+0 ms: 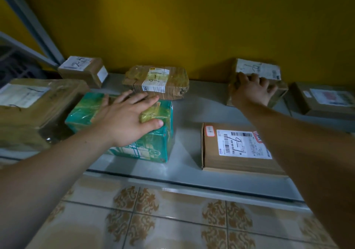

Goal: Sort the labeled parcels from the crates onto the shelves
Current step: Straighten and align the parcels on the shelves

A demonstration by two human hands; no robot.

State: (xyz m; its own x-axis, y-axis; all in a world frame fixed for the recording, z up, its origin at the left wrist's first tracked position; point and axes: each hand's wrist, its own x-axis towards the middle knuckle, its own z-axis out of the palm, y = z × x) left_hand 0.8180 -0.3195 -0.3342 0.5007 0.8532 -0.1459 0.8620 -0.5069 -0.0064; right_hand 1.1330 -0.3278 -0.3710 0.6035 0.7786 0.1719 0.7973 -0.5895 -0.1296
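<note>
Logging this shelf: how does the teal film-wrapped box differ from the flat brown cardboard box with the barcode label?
The teal film-wrapped box is glossy and printed; the flat brown cardboard box is matte, with a white label. The teal box stands taller; the cardboard box lies low. The left hand rests flat on the teal box; nothing touches the cardboard box. Both sit on the grey shelf.

Glossy plastic wrap on the teal box [153, 145]; matt cardboard parcel [238, 160] with paper label; shiny floor tiles [172, 220]
</note>
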